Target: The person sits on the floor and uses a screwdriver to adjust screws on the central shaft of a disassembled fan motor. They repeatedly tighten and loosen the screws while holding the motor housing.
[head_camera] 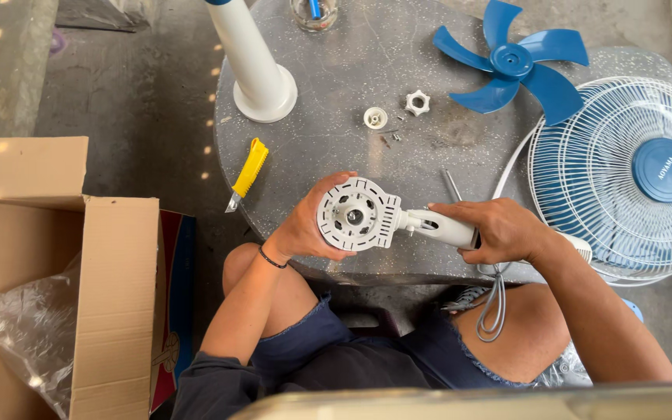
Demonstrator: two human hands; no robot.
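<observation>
Both hands hold a white fan motor unit (pixel 359 215) over the near edge of a round grey table (pixel 351 70). My left hand (pixel 305 225) cups its round front plate from the left. Around the unit's white neck (pixel 445 227), on the right, my right hand (pixel 503 231) is closed. A grey cord (pixel 495 307) hangs from the unit down over my lap. The plate faces up, showing a central shaft and several holes.
On the table lie a yellow utility knife (pixel 248 173), a white stand base (pixel 262 85), a white cap (pixel 375 117), a white nut (pixel 418 102), a screwdriver (pixel 451 185), a blue fan blade (pixel 516 64) and a glass (pixel 313 12). A white fan grille (pixel 624 179) sits right; an open cardboard box (pixel 48 272) stands left.
</observation>
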